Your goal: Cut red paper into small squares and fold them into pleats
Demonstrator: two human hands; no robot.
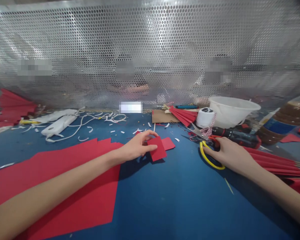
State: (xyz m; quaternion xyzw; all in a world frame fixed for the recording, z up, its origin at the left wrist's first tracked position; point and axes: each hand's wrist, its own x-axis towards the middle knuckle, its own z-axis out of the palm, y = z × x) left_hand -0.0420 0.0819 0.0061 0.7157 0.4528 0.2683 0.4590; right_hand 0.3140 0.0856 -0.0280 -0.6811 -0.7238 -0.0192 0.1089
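Note:
My left hand [137,146] pinches a small red paper piece [158,150] between thumb and fingers, just above the blue table [159,203]. Another small red paper piece [168,143] lies right beside it, partly covered. On the right, my right hand [228,153] is closed on scissors [206,158] by their yellow handle. Their blades point away to the upper left, and some fingers are hidden behind the hand. Large red paper sheets [90,200] lie stacked unevenly under and beside my left forearm.
A white power strip [60,126] with cords lies back left. Back right are a string spool [205,117], a white bowl [232,111], a dark bottle-like object [236,136] and a large bottle [282,120]. Pleated red pieces [274,161] lie right. Perforated metal [150,46] stands behind.

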